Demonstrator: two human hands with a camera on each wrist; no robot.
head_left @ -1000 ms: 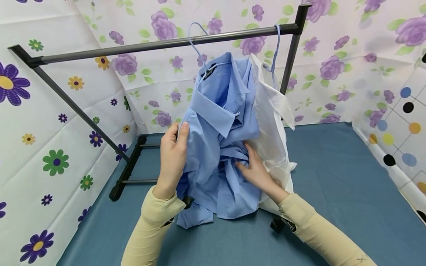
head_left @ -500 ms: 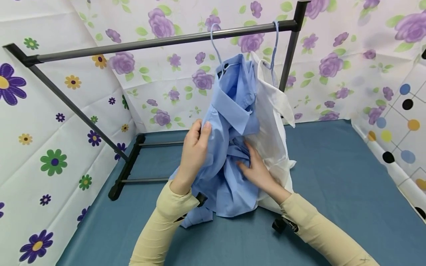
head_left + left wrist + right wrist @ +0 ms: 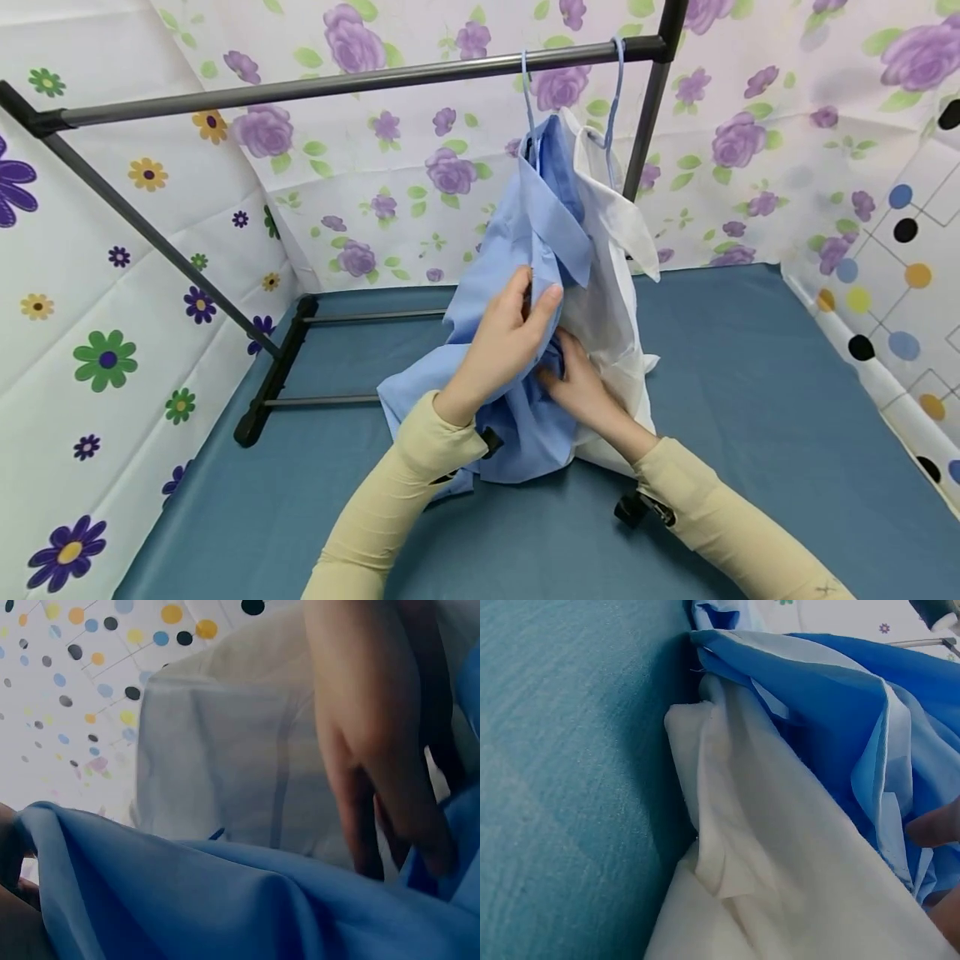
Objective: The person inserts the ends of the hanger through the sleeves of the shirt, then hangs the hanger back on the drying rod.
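A light blue collared shirt (image 3: 495, 233) hangs from a blue hanger (image 3: 527, 92) on the rack, its lower part bunched on the table. My left hand (image 3: 498, 346) pinches the shirt's front edge below the collar, thumb uppermost. Lower and to the right, my right hand (image 3: 588, 387) holds folds of the same shirt, its fingertips sunk in the cloth. The left wrist view has the right hand's fingers (image 3: 375, 750) pointing down into the blue cloth. Its thumb (image 3: 934, 825) lies against the shirt in the right wrist view. Behind hangs a white shirt (image 3: 607, 292).
The dark metal rack's bar (image 3: 337, 81) crosses above, with one side post (image 3: 651, 117) right of the shirts. A second blue hanger (image 3: 615, 108) carries the white shirt. Lower rack rods (image 3: 322, 401) lie over the blue-covered table (image 3: 750, 400). Flower-printed sheets (image 3: 420, 158) stand behind.
My left hand has moved right with the shirt's front edge, drawing it across toward the right hand. The blue shirt's hanger has slid right along the bar. My right hand has stayed nearly in place.
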